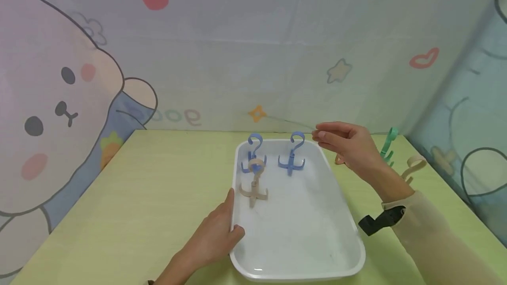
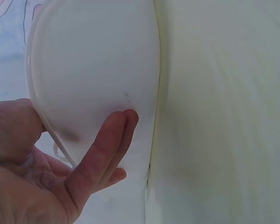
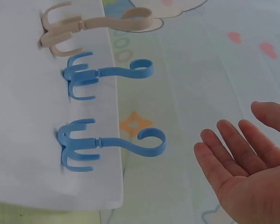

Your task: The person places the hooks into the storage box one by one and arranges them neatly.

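Note:
A white tray [image 1: 297, 232] holds three upright multi-prong hanging hooks. Two are blue, a left blue hook [image 1: 253, 168] and a right blue hook [image 1: 291, 164]; a beige hook [image 1: 253, 192] stands nearer. My left hand [image 1: 214, 232] holds the tray's left side, thumb over the rim and fingers along the outer wall, as the left wrist view shows. Above the tray's far right corner, my right hand [image 1: 352, 146] is raised with nothing in it. Its fingers are apart and loosely bent in the right wrist view, beside the blue hooks' curled tops.
Right of the tray, partly behind my right hand and forearm, are a green hook [image 1: 390, 142], another beige hook [image 1: 415, 162] and a small orange piece [image 1: 339, 159]. A printed cloth [image 1: 237, 56] backs the pale yellow-green table [image 1: 178, 179].

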`<state>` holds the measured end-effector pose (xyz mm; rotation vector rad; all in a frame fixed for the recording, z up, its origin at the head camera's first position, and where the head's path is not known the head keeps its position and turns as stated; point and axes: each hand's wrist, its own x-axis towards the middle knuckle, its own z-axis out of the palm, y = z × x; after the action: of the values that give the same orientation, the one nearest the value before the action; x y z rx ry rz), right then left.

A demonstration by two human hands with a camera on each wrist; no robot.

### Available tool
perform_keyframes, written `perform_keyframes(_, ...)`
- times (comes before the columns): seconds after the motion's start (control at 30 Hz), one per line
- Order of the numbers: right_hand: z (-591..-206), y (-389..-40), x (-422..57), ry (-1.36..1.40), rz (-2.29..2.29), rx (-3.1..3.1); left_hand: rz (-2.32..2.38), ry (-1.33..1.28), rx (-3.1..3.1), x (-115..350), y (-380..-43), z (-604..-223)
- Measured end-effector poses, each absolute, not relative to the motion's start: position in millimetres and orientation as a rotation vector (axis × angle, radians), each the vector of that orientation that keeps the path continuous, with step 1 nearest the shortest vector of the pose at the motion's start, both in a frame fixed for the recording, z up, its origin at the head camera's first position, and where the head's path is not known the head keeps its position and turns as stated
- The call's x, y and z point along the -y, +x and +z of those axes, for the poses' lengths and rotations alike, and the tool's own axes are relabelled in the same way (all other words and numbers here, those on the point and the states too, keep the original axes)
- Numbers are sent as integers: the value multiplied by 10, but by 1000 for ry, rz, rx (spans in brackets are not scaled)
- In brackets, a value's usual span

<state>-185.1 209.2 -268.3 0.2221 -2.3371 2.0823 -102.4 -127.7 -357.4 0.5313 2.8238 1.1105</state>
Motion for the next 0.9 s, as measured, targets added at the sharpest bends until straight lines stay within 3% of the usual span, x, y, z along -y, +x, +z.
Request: perform_keyframes(0.9, -3059, -1730, -2500, 219, 2238, 2120, 1137, 530, -2804, 1282, -1025, -3578)
